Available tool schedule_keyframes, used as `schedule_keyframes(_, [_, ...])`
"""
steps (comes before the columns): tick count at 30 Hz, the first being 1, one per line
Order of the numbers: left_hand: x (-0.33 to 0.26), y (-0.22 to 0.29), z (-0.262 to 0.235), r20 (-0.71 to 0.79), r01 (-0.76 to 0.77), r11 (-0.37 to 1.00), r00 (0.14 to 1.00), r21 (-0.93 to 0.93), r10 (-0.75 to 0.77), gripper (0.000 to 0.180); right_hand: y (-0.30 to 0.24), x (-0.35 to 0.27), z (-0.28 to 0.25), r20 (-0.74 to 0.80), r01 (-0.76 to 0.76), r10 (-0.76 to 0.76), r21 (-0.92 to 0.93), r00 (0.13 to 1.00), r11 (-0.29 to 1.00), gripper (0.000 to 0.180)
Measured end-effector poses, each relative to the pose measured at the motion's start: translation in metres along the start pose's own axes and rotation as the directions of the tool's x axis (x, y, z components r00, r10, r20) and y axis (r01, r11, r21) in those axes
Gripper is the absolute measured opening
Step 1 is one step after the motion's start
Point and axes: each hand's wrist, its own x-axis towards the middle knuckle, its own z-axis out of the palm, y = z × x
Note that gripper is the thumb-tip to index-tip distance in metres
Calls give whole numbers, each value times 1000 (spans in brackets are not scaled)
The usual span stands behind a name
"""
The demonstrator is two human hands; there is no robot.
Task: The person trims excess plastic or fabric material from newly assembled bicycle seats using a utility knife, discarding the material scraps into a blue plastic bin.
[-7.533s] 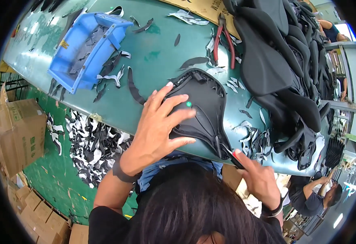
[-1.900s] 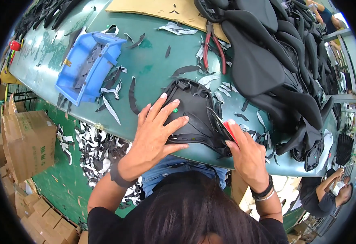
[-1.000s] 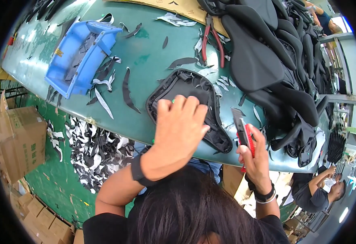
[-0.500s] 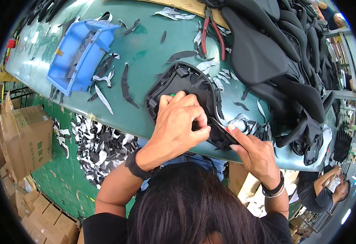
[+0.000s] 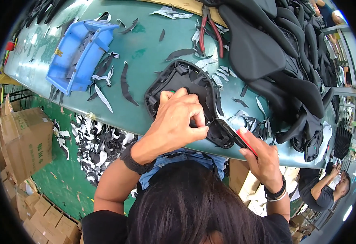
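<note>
An upside-down black bicycle saddle lies near the table's front edge, its hollow underside facing up. My left hand rests over its middle with curled fingers, gripping the saddle; the thumb and fingertips press together, and what lies under them is partly hidden. In my right hand is a utility knife with a black body and a red edge. The knife points toward the saddle's right rim, its tip close to or touching it; I cannot tell which.
Red-handled pliers and several dark and grey trimmings lie around the saddle. A blue bin stands to the left. Black saddles are heaped at right. Left are a cardboard box and floor scraps. Another person is at far right.
My right hand has moved slightly right and down, away from the saddle's rim, and the utility knife now shows clearly. My left hand has shifted only slightly.
</note>
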Motion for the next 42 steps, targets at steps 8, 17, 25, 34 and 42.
schedule_keyframes(8, [5, -13, -24, 64, 142, 783, 989, -606, -130, 21, -10, 6, -1, 236, 21, 48, -279, 971, 960, 59])
schedule_keyframes(17, [-16, -16, -61, -359, -83, 995, 932, -62, 55, 57, 7, 26, 3, 102, 58, -63, 48, 993, 997, 55])
schedule_keyframes(25, [-37, -37, -42, -101, -6, 981, 995, 193, 26, 59, -10, 73, 5, 438, 333, -269, -74, 858, 940, 59])
schedule_keyframes(34, [-36, -41, -45, -87, 6, 987, 996, 163, 8, 66, 4, 33, -16, 540, 156, -46, -160, 841, 975, 65])
schedule_keyframes(42, [-42, -16, -36, -279, 55, 992, 960, 117, -21, 67, 12, 8, -10, 428, -523, 330, 492, 841, 695, 55])
